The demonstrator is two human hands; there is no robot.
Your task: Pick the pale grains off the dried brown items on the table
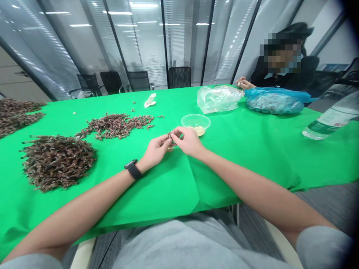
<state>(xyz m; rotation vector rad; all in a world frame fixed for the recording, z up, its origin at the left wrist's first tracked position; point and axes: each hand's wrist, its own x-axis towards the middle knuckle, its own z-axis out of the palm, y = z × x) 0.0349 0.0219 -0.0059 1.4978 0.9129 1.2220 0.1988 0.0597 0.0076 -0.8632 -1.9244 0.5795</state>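
Over the green cloth, my left hand (156,151) and my right hand (188,141) meet with their fingertips pinched on a small brown dried piece (169,136). The fingers hide most of it, and its exact kind cannot be made out. Just behind my right hand stands a clear round plastic bowl (195,118), holding pale yellowish bits (199,130) at its bottom. Some similar tan bits (170,149) show below my fingertips. Left of my hands lies a loose spread of brown dried pieces (114,125), with a taller heap (57,160) nearer to me.
More brown pieces (17,114) lie at the far left. A crumpled white paper (150,100) sits mid-table. To the right are a clear plastic bag (218,99), a filled blue bag (276,101) and a large bottle (327,121). Another person (283,63) sits at the far right.
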